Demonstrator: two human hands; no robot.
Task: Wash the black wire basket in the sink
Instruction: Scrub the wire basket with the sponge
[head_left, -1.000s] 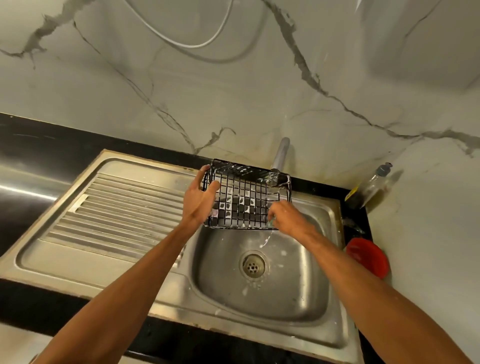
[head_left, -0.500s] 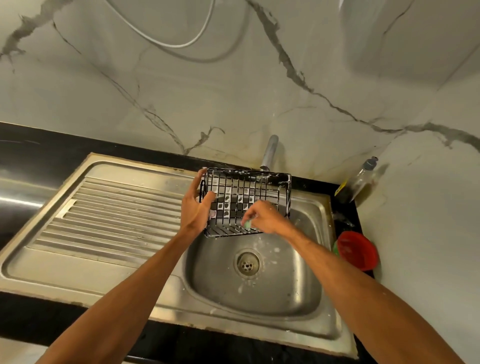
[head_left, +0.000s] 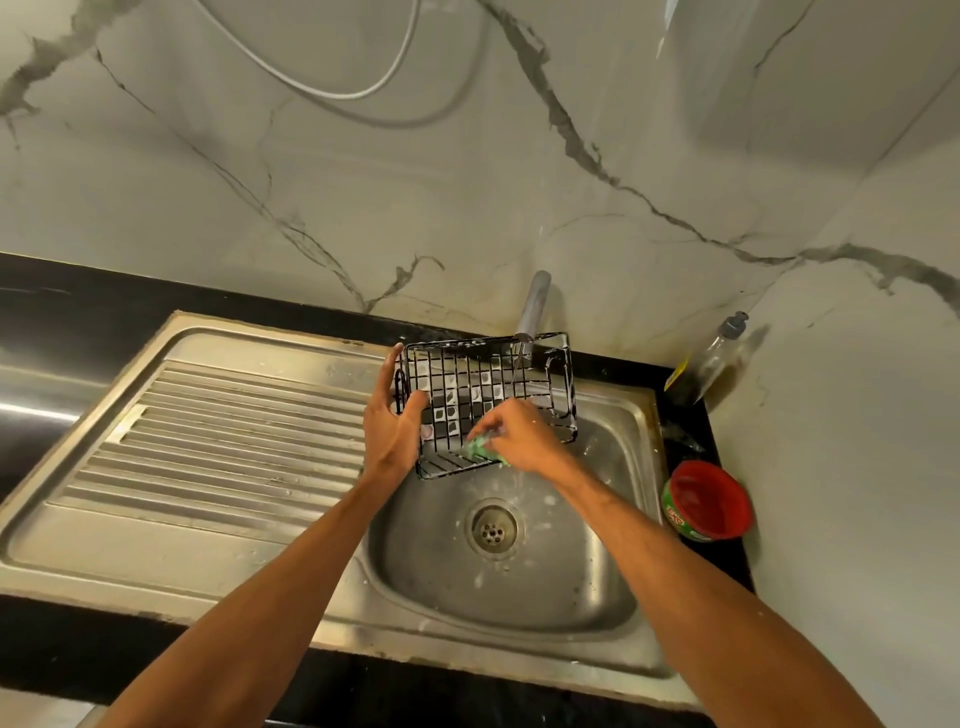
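We've got a black wire basket (head_left: 467, 375) flecked white, a green sponge (head_left: 481, 451), a red tub (head_left: 709, 496), grey-veined white marble wall (head_left: 467, 182), silver ribbed sink (head_left: 234, 415), black tabletop (head_left: 78, 296).

Open room over the drainboard (head_left: 234, 431); tap (head_left: 535, 304) just behind the basket (head_left: 483, 387).

**Materials at your sink**
You see a black coated-wire basket (head_left: 519, 384), soap-filmed; a dull brushed-steel sink (head_left: 234, 467); a glossy black table (head_left: 78, 301); a polished, veined marble-look wall (head_left: 467, 208).
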